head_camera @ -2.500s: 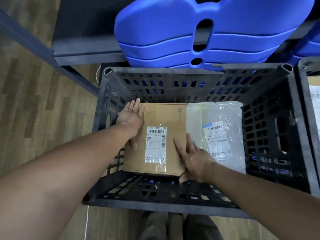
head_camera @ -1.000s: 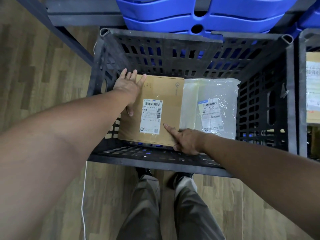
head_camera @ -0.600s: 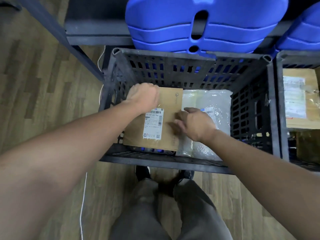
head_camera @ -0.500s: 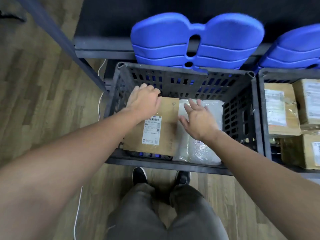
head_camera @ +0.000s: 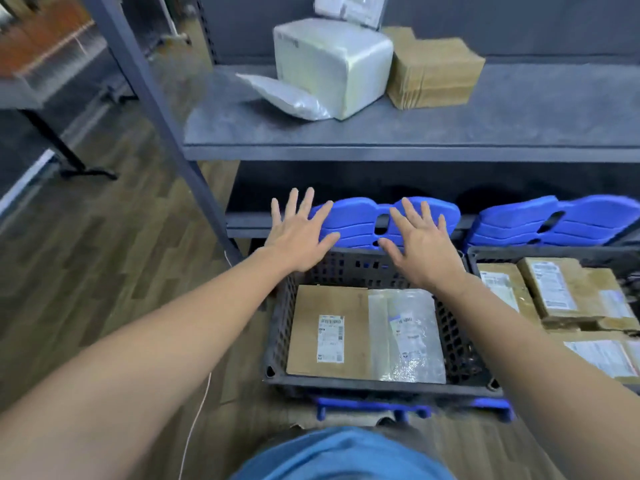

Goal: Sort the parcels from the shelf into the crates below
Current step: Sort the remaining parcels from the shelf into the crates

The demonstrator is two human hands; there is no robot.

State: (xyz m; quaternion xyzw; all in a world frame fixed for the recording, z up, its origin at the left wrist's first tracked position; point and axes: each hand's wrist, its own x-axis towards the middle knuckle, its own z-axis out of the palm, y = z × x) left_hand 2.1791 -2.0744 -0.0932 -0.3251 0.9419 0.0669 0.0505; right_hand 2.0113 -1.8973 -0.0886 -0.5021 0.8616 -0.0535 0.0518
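Parcels are in neither hand: the fingers (head_camera: 294, 206) of the left hand (head_camera: 298, 237) and the fingers (head_camera: 406, 211) of the right hand (head_camera: 422, 244) are straight and spread, holding nothing, above the far rim of the black crate (head_camera: 377, 384). Inside the crate a flat cardboard parcel (head_camera: 329, 306) lies at left and a clear bagged parcel (head_camera: 415, 355) at right, overlapping its edge. Above and behind the crate, the shelf (head_camera: 415, 133) carries a white wrapped box (head_camera: 332, 64), a grey poly mailer (head_camera: 284, 95) lying against its front, and a corrugated carton (head_camera: 433, 74) touching its right side.

Judged step: reaching for the next shelf parcel. Take the mailer first, or grip the box by opposite sides, so neither drags its neighbour off.

Both parcels in the crate bear a white barcode label (head_camera: 330, 337). The print is too small to read, and no brand shows.
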